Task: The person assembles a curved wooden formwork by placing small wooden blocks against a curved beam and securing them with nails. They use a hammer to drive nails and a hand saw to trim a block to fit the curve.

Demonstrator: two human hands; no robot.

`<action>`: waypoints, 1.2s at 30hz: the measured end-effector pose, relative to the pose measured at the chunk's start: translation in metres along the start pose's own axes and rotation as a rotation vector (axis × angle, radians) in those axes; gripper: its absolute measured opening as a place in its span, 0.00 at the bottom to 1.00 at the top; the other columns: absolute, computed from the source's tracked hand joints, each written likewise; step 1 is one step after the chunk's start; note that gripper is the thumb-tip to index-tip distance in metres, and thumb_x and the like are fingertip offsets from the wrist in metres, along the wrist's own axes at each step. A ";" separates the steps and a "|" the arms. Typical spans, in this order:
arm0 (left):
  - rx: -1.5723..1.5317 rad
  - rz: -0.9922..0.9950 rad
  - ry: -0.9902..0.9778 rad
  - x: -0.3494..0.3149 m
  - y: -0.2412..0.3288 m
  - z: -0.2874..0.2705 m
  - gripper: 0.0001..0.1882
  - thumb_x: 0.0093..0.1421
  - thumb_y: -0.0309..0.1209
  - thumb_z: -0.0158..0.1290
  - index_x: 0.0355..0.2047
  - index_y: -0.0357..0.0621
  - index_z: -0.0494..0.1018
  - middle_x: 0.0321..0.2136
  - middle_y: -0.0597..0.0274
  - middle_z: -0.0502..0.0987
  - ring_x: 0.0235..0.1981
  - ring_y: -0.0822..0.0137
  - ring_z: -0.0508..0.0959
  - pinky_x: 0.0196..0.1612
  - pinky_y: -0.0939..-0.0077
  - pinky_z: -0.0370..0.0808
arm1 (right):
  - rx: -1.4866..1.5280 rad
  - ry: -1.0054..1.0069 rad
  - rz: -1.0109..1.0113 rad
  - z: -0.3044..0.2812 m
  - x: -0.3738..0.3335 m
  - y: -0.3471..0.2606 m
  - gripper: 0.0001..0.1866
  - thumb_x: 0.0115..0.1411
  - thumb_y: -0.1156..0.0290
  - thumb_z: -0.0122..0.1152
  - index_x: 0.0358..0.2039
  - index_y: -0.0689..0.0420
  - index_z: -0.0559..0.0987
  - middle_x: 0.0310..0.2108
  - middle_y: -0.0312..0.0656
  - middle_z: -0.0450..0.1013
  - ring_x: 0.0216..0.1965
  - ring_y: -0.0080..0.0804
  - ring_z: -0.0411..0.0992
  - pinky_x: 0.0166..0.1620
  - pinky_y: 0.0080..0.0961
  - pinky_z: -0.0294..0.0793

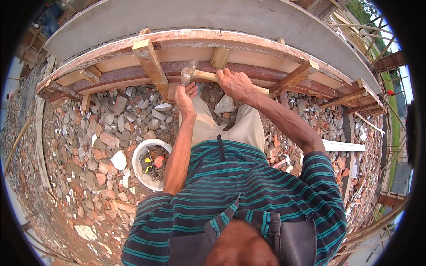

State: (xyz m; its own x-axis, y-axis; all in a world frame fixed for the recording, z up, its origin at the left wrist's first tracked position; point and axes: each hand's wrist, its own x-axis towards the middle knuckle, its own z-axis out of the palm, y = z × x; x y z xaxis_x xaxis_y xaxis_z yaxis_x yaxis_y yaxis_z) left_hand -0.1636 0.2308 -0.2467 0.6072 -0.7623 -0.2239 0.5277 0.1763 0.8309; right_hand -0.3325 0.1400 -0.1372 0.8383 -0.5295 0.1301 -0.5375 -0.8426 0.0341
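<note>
My right hand [237, 84] is wrapped round the wooden handle of a hammer [205, 76], which lies nearly level in front of me. Its metal head is at the handle's left end, just above my left hand [186, 98]. The left fingers are drawn together by the lower end of a slanted wooden brace [151, 60]; whatever they pinch is too small to make out. Both hands are close to the reddish lower board [128, 83] of a long wooden formwork [186, 41]. A nail [220, 32] sticks up from its top edge.
A white bucket [137, 153] with nails, a yellow-black tape measure [146, 164] and a red item stands left of my legs. Broken brick and stone rubble [102, 146] covers the ground. Another hammer [282, 162] lies at right, near a white strip [344, 146]. Beyond the formwork runs grey concrete [186, 17].
</note>
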 end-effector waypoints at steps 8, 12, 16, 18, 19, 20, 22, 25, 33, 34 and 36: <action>-0.046 -0.311 -0.090 0.037 -0.003 0.081 0.25 0.66 0.47 0.48 0.47 0.32 0.67 0.43 0.50 0.74 0.42 0.60 0.76 0.45 0.65 0.75 | 0.031 -0.115 0.208 0.035 0.028 -0.005 0.10 0.57 0.75 0.54 0.37 0.65 0.69 0.29 0.59 0.76 0.31 0.51 0.79 0.31 0.42 0.78; 0.093 -0.266 -0.007 0.075 -0.051 0.076 0.23 0.68 0.42 0.46 0.48 0.30 0.67 0.46 0.49 0.72 0.45 0.60 0.75 0.47 0.59 0.74 | 0.065 -0.123 0.272 0.040 0.031 -0.008 0.08 0.58 0.74 0.53 0.35 0.65 0.70 0.27 0.57 0.78 0.31 0.51 0.80 0.32 0.43 0.78; 0.278 -0.202 0.046 0.052 -0.051 0.104 0.23 0.69 0.42 0.44 0.49 0.29 0.67 0.46 0.48 0.72 0.47 0.58 0.73 0.49 0.58 0.71 | 0.075 -0.165 0.320 0.059 0.020 0.000 0.07 0.57 0.74 0.54 0.32 0.65 0.72 0.28 0.55 0.78 0.33 0.50 0.80 0.33 0.41 0.79; 0.492 -0.158 0.051 0.036 -0.038 0.111 0.24 0.69 0.42 0.44 0.49 0.27 0.66 0.47 0.45 0.72 0.47 0.58 0.73 0.51 0.61 0.69 | 0.223 -0.143 0.438 0.052 0.002 0.000 0.10 0.56 0.72 0.55 0.34 0.66 0.74 0.30 0.59 0.78 0.35 0.52 0.80 0.35 0.44 0.79; 0.507 -0.178 -0.004 0.028 -0.040 0.106 0.24 0.69 0.42 0.44 0.49 0.27 0.66 0.46 0.45 0.72 0.46 0.59 0.73 0.50 0.60 0.69 | 0.266 -0.159 0.457 0.047 -0.004 -0.002 0.11 0.56 0.71 0.55 0.35 0.67 0.74 0.31 0.60 0.78 0.35 0.54 0.80 0.36 0.46 0.79; 0.531 -0.170 -0.073 0.030 -0.036 0.100 0.25 0.68 0.42 0.45 0.48 0.26 0.66 0.46 0.44 0.72 0.45 0.59 0.73 0.49 0.60 0.69 | 0.315 -0.163 0.506 0.040 -0.002 -0.003 0.11 0.56 0.72 0.54 0.35 0.67 0.73 0.32 0.62 0.77 0.36 0.57 0.78 0.37 0.49 0.77; 0.482 -0.163 -0.105 0.034 -0.036 0.095 0.23 0.68 0.41 0.44 0.45 0.27 0.65 0.41 0.44 0.74 0.46 0.58 0.74 0.47 0.62 0.71 | 0.356 -0.168 0.510 0.042 0.001 -0.002 0.11 0.56 0.74 0.51 0.37 0.68 0.71 0.33 0.65 0.76 0.36 0.61 0.77 0.37 0.51 0.76; 0.399 -0.263 -0.196 0.060 -0.030 0.076 0.24 0.68 0.43 0.44 0.42 0.27 0.67 0.41 0.46 0.72 0.44 0.62 0.72 0.48 0.61 0.70 | 0.347 -0.110 0.468 0.069 0.019 -0.010 0.11 0.56 0.75 0.50 0.37 0.68 0.70 0.32 0.65 0.76 0.35 0.61 0.77 0.36 0.51 0.76; 0.564 -0.098 -0.072 0.033 -0.050 0.087 0.22 0.67 0.39 0.46 0.46 0.26 0.64 0.42 0.48 0.71 0.44 0.62 0.70 0.49 0.66 0.67 | 0.358 -0.175 0.529 0.050 -0.005 -0.010 0.12 0.53 0.74 0.55 0.35 0.68 0.70 0.30 0.66 0.76 0.35 0.61 0.78 0.37 0.54 0.76; 0.498 -0.189 -0.103 0.042 -0.051 0.078 0.20 0.67 0.39 0.47 0.44 0.28 0.67 0.41 0.51 0.72 0.43 0.65 0.70 0.48 0.66 0.67 | 0.347 -0.272 0.517 0.046 0.005 -0.009 0.12 0.53 0.76 0.54 0.37 0.69 0.71 0.30 0.66 0.76 0.35 0.62 0.78 0.37 0.53 0.76; 0.431 -0.215 -0.086 0.056 -0.044 0.071 0.21 0.66 0.40 0.47 0.41 0.29 0.67 0.38 0.52 0.73 0.40 0.64 0.73 0.45 0.66 0.70 | 0.345 -0.214 0.479 0.055 0.024 -0.009 0.12 0.52 0.76 0.54 0.37 0.68 0.70 0.31 0.66 0.76 0.36 0.63 0.77 0.37 0.53 0.76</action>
State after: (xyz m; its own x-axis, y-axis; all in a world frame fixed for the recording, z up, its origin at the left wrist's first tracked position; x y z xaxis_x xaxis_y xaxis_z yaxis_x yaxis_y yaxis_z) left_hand -0.1946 0.1361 -0.2600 0.4507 -0.8050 -0.3857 0.3305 -0.2508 0.9098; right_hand -0.3021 0.1295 -0.1889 0.5310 -0.8338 -0.1508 -0.8273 -0.4716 -0.3053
